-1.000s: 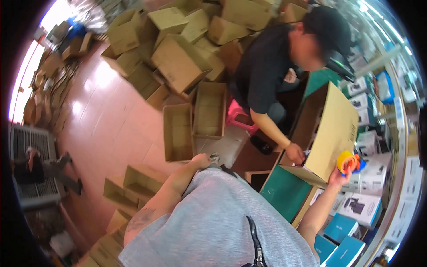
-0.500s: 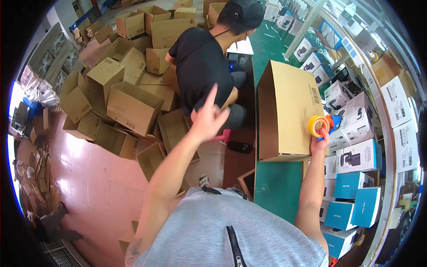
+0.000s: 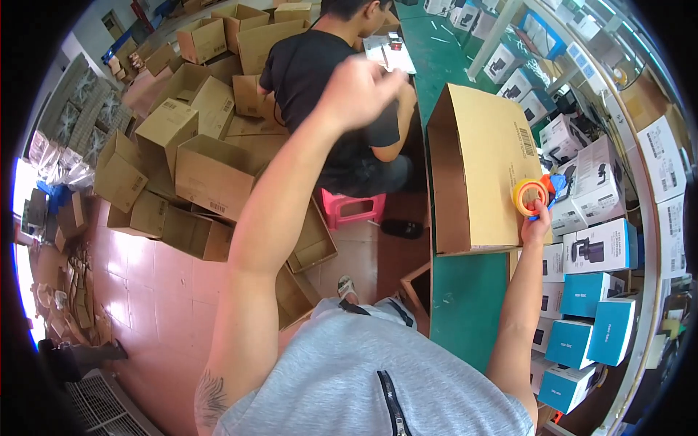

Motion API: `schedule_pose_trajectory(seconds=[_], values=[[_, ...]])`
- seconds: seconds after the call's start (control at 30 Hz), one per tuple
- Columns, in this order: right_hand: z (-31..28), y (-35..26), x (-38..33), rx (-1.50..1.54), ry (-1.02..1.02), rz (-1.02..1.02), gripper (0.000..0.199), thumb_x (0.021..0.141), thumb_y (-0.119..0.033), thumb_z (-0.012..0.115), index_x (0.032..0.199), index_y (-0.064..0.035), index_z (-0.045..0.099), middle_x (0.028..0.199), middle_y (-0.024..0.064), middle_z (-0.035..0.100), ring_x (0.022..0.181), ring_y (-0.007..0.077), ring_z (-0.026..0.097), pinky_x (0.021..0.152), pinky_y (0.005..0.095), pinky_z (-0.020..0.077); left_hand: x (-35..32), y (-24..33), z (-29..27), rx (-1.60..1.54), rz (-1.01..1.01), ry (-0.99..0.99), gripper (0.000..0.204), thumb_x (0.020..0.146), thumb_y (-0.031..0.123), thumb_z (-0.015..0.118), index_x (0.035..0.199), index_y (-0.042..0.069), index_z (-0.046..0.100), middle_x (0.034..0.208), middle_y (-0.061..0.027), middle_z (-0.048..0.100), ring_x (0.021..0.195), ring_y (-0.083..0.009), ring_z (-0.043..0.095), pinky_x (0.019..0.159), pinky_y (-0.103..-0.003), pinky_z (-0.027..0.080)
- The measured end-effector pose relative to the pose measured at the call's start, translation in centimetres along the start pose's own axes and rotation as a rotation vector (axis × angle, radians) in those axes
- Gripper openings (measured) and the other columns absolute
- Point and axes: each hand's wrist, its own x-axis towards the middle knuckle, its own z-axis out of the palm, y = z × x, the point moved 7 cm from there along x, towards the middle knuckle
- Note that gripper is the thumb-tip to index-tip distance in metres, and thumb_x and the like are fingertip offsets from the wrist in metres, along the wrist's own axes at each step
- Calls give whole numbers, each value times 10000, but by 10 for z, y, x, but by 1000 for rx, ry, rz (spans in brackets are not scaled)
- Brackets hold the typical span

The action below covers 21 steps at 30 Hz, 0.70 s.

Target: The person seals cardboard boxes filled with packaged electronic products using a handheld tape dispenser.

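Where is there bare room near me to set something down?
On the green table, a bare patch lies between the near edge of the large carton and your grey shirt. There is bare pink floor this side of the heaped cartons, left of your left arm. It is crowded right of the table, with stacked white and blue boxes.

Green tabletop [image 3: 469,312]: cardboard box [image 3: 494,174] (open side leftward), white boxes [image 3: 502,64].

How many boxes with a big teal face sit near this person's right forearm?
4: the top box, the rightmost box, the middle box left of that, and the bottom box. More may be hidden behind them.
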Motion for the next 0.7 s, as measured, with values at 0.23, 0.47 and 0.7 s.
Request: schedule_pose_trajectory(seconds=[0.23, 0.47, 0.7], values=[[4, -8, -12, -8, -26, -51, 343, 797, -58, 614, 1130, -35, 533, 869, 9, 569, 726, 120, 558, 697, 276, 475, -168, -57, 134, -2, -313, -962, 452, 907, 413, 576, 671, 36, 653, 629, -99, 639, 564, -181, 584, 566, -378, 464], [-4, -14, -39, -26, 4, -74, 400, 781, -98, 613, 1164, -11, 542, 929, 26, 598, 798, 141, 585, 733, 277, 467, -341, -118, 224, 268, -356, -1495, 464, 864, 440, 530, 891, 17, 717, 919, -219, 679, 848, -366, 656, 797, -483, 506], [-6, -53, -124, -296, -156, 42, 622, 739, -128, 643, 1309, 23, 445, 1146, 80, 577, 1006, 170, 575, 901, 296, 446, -275, -127, 231, 84, -370, -954, 361, 826, 399, 611, 969, 76, 686, 953, -174, 680, 890, -354, 656, 789, -461, 528]])
